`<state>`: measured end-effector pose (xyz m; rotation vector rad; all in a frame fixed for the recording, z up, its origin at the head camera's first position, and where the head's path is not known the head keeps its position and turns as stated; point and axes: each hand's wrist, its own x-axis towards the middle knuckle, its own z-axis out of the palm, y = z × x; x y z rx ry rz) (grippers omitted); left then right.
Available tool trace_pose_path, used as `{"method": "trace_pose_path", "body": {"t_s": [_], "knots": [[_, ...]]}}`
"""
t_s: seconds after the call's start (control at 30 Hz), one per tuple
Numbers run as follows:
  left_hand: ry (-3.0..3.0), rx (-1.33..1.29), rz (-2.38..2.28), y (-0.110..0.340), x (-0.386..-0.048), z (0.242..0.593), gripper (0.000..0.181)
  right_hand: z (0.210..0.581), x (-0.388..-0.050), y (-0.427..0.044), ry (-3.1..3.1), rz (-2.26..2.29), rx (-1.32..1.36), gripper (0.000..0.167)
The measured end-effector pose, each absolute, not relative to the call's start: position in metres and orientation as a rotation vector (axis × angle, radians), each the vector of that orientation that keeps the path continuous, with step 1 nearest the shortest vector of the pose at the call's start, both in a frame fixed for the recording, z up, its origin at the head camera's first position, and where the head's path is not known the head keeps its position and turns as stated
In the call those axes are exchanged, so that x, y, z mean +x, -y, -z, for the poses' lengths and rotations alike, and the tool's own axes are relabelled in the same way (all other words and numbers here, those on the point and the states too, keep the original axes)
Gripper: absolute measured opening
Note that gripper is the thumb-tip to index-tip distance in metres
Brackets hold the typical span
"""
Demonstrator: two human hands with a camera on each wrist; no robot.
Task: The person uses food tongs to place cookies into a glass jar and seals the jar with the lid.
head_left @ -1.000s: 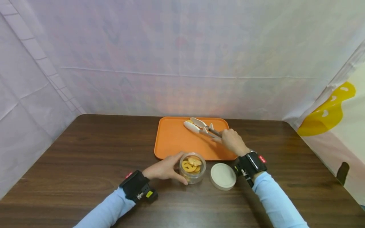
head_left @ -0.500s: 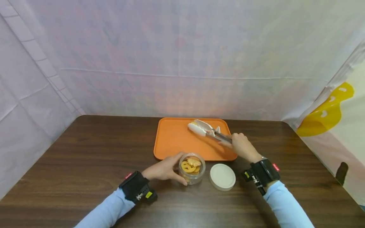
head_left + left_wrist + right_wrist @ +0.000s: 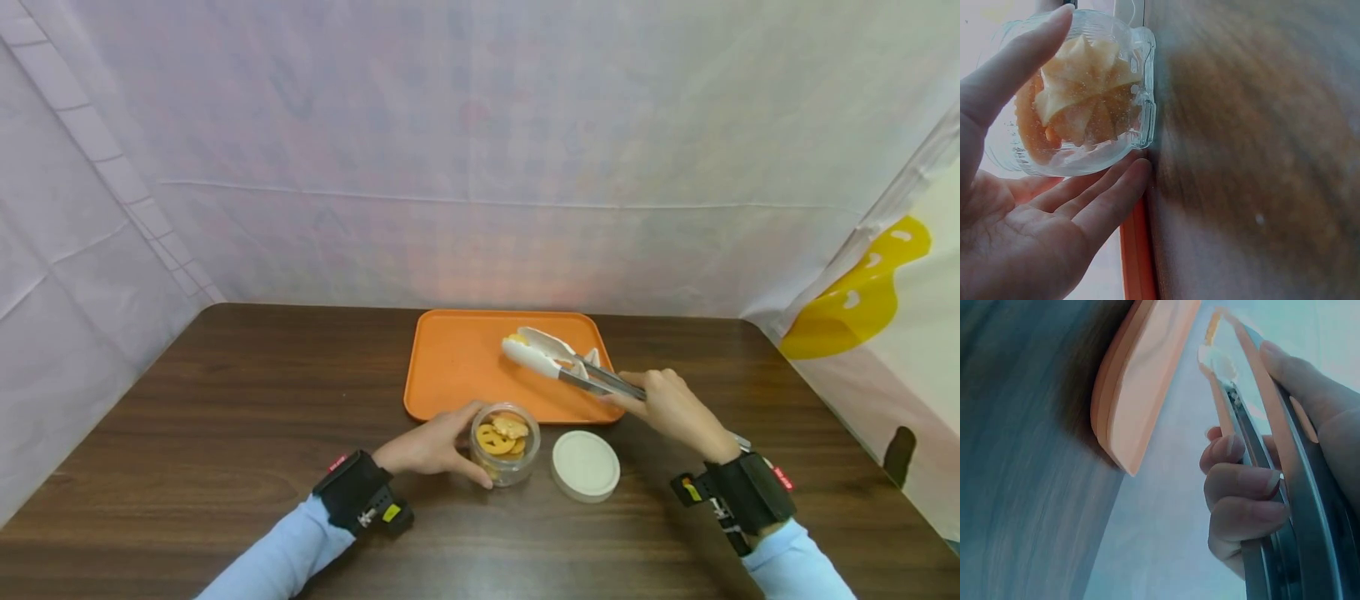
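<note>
My left hand (image 3: 435, 446) holds a clear jar (image 3: 510, 477) upright on the table, thumb on one side and fingers on the other. Several golden cookies (image 3: 497, 439) lie inside it, one ridged like a shell in the left wrist view. Over the right part of the orange tray (image 3: 453, 367), my right hand (image 3: 678, 412) grips metal tongs with white tips (image 3: 534, 358). A yellow cookie (image 3: 517, 338) is pinched between those tips; its edge (image 3: 1213, 328) shows in the right wrist view. The tongs look raised above the tray there.
A round white lid (image 3: 585, 467) lies on the dark wooden table (image 3: 247, 417), just right of the jar. White cloth (image 3: 472, 150) hangs behind the table and along its sides, with a yellow printed shape (image 3: 847, 308) at the right.
My right hand has moved right and nearer to me, drawing the tongs and the cookie from the tray's back toward its right side. The left hand and jar stay put.
</note>
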<state>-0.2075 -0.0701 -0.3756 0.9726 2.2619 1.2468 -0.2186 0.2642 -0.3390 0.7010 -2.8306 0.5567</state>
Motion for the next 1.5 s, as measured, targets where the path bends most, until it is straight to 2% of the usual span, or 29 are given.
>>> {"method": "trace_pose_path", "body": {"t_s": [0.2, 0.97, 1.5], "knots": [[-2.269, 0.971, -1.247, 0.069, -0.208, 0.376, 0.079, 0.341, -0.207, -0.277, 2.78, -0.587, 0.734, 0.052], [-2.26, 0.986, -1.249, 0.07, -0.209, 0.378, 0.08, 0.343, -0.165, -0.314, 2.763, -0.775, 0.786, 0.05], [-2.318, 0.996, -1.197, 0.067, -0.211, 0.377, 0.084, 0.345, -0.156, -0.324, 2.59, -0.779, 1.007, 0.047]]}}
